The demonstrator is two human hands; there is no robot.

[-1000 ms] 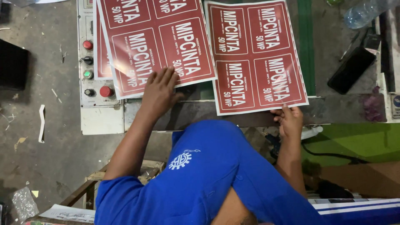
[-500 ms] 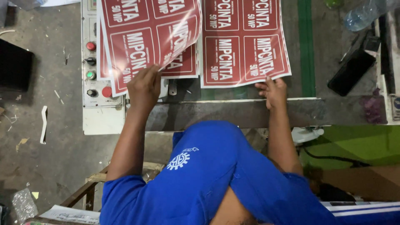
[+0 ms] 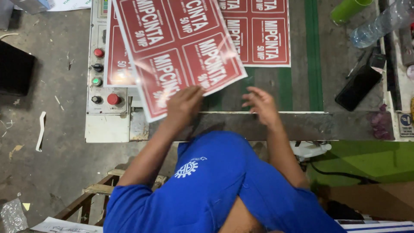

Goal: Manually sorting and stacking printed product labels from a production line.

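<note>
Left hand [image 3: 184, 102] now grips the lifted, tilted red label sheet [image 3: 179, 51] by its near edge, while right hand [image 3: 260, 103], having let go of the flat sheet [image 3: 258, 36], hovers open over the machine table [image 3: 297, 86].

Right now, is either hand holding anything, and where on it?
The left hand holds the glossy red printed sheet by its near edge, lifted and tilted. The right hand is open above the table and holds nothing.

From here I lose the top of the glossy red printed sheet [image 3: 181, 56] past the frame edge. My left hand [image 3: 184, 105] covers its lower edge, fingers blurred. The clear plastic bottle [image 3: 381, 21] and green cylinder [image 3: 348, 8] are cut off too.
</note>
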